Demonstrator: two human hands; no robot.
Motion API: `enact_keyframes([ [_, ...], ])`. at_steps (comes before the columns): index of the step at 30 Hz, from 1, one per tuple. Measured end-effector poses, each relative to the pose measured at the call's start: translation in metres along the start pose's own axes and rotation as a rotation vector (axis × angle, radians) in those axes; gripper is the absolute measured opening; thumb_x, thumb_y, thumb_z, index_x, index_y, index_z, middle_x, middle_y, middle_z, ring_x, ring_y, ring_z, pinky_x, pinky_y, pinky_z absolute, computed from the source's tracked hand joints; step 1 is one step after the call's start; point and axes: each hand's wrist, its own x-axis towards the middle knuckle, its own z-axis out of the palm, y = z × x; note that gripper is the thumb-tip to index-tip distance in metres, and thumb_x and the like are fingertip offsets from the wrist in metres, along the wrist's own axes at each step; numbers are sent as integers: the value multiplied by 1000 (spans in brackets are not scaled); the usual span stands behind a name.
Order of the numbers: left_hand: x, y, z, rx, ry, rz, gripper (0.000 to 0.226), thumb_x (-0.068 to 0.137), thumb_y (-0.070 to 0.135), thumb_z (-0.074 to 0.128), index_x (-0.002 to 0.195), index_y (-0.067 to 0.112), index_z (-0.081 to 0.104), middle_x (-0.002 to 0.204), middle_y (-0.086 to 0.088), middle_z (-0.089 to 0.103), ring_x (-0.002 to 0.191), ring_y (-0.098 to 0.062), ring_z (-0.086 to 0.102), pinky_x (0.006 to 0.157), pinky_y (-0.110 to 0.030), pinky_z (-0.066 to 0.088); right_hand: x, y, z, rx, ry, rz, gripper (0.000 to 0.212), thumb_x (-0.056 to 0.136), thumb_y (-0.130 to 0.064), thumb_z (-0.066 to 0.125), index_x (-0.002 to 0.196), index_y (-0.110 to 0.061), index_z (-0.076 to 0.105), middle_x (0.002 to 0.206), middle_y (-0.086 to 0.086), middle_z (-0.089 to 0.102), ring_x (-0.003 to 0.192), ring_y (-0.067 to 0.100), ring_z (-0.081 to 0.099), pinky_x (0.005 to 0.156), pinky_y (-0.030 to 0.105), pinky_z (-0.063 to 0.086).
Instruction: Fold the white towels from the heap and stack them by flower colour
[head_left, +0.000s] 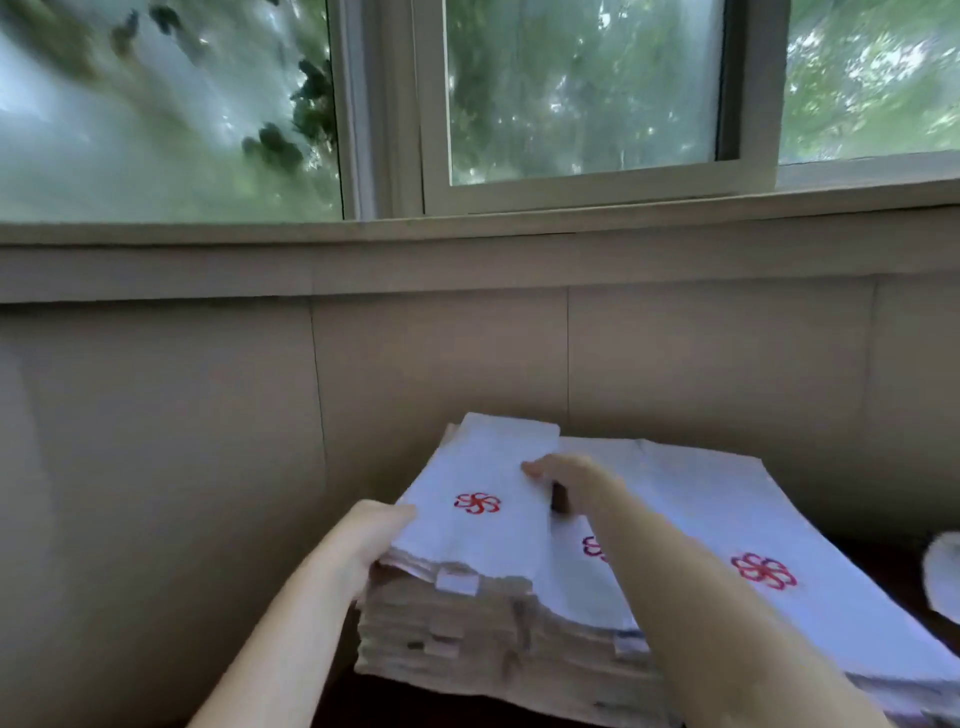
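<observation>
Gripping folded towel (483, 499): left hand (371, 535), right hand (566, 480) | right forearm hides purple flower (591, 546)

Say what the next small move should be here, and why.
Probably let go and draw both hands back. The folded towel with the red flower already lies flat on the left stack, with the left hand holding its near left corner and the right hand at its right edge.

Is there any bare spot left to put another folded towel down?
Hardly. A dark strip of table shows between the right stack and a white thing at the edge. The left stack is crowded by both hands.
</observation>
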Motion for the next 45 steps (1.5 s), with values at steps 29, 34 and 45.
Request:
enact_keyframes([
  [29, 30, -35, -8, 135, 144, 121, 47, 61, 33, 63, 101, 14, 50, 92, -9, 54, 76, -24, 49, 67, -32, 38, 38, 5, 33, -235, 271, -163, 29, 89, -5, 48, 117, 0, 54, 114, 19, 60, 92, 24, 56, 71, 27, 43],
  [34, 30, -36, -13, 297, 203, 208, 39, 85, 28, 62, 119, 18, 45, 91, 6, 52, 79, -13, 53, 63, -28, 42, -11, 9, 29, -113, 153, 55, 18, 93, -14, 56, 107, -4, 51, 98, 14, 58, 89, 28, 61, 75, 34, 50],
  [45, -19, -30, -5, 675, 217, 223, 36, 94, 25, 46, 128, 15, 41, 102, -3, 56, 86, -24, 55, 62, -30, 35, -124, 16, 38, -424, -80, 267, 30, 98, -3, 38, 70, 1, 49, 48, 14, 58, 39, 20, 58, 45, 29, 51],
])
